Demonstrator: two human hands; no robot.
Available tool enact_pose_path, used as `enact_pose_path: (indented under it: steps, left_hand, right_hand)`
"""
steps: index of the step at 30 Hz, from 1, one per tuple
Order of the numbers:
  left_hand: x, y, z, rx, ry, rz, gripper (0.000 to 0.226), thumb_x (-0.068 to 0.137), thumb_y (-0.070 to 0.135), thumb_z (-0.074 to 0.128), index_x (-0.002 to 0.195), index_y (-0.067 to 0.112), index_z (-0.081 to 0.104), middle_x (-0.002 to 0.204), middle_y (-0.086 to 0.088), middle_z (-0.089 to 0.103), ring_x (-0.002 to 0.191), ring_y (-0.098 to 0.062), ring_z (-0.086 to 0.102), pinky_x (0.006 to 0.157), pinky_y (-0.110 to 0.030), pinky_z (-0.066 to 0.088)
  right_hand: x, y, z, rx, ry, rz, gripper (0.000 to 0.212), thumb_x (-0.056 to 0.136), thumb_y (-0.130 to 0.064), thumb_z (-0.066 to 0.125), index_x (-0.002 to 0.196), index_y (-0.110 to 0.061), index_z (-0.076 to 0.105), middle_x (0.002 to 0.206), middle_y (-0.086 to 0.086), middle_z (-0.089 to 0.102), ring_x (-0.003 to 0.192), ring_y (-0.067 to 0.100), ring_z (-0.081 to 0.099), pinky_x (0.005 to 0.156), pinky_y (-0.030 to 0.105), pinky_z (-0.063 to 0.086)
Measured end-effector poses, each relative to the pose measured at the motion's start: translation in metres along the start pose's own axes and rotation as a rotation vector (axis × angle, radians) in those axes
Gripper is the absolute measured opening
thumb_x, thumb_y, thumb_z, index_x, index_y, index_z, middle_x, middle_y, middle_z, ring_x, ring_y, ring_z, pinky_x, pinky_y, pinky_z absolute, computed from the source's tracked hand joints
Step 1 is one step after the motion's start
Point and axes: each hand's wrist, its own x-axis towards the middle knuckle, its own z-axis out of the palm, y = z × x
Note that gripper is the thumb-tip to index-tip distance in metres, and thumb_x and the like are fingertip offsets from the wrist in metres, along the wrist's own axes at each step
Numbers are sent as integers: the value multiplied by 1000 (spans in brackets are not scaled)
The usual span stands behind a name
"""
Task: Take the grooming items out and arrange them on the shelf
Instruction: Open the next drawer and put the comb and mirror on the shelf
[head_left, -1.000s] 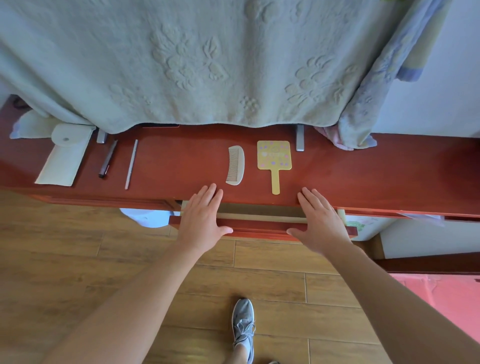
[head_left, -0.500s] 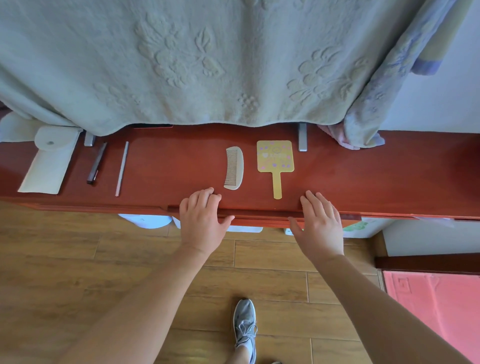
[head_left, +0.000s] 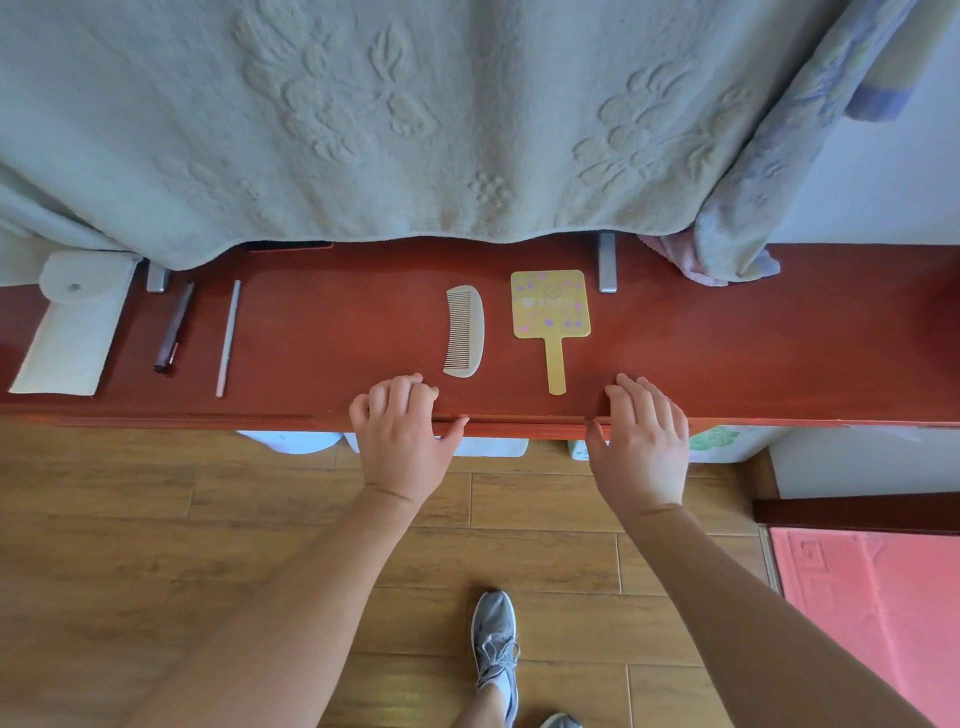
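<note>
On the red-brown wooden shelf lie a pale curved comb and, right of it, a yellow hand mirror with its handle toward me. Far left sit a white pouch, a dark slim stick and a thin silver stick. My left hand rests on the shelf's front edge just below the comb, fingers bent over the lip. My right hand lies flat on the edge right of the mirror handle. The drawer front under the edge sits flush. Neither hand holds anything.
A pale green embossed blanket hangs over the back of the shelf, with a patterned cloth at the right. Two metal brackets stand at the back. Below are wooden floorboards, a pink mat and my grey shoe.
The drawer under the shelf edge slid in from partly open to flush, both hands moving forward with it. My left fingers have curled over the edge.
</note>
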Motion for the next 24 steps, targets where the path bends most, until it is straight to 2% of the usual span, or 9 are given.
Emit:
enact_pose_path:
  steps: [8,14,18,22,24]
  left_hand:
    - [3,2,-3,22,-76,-25,42,67,46,83,90,16,67,105,-1,65,94,-27,57,84,-43,39]
    - [10,11,-29,29,-250,-54,41,67,31,84,99,16,64,110,0,60,103,-26,56,84,-41,44]
    - [12,10,-50,-36,-407,-45,56,74,34,81,122,15,58,130,-2,54,124,-25,50,99,-41,42]
    - [5,16,-79,-75,-441,-56,61,80,36,75,131,12,52,136,-3,53,128,-25,48,103,-42,42]
    - [-1,22,-97,-71,-436,-39,59,83,38,71,133,12,52,137,-4,52,129,-24,48,105,-41,41]
  right_hand:
    - [3,-3,-3,15,-66,34,38,72,-12,77,107,-5,65,119,11,64,116,32,56,93,48,45]
    - [4,-5,-21,1,-271,60,49,74,-14,77,120,-5,60,131,11,56,126,32,48,101,48,41]
    - [5,-8,-48,-4,-403,65,55,83,-26,68,132,-9,53,140,10,47,132,29,39,107,44,34]
    - [0,-12,-83,29,-536,34,63,91,-44,55,144,-16,38,148,1,36,137,23,30,112,39,29]
    - [-4,-15,-102,42,-584,21,64,92,-47,51,146,-17,33,151,-1,33,139,21,26,114,38,27]
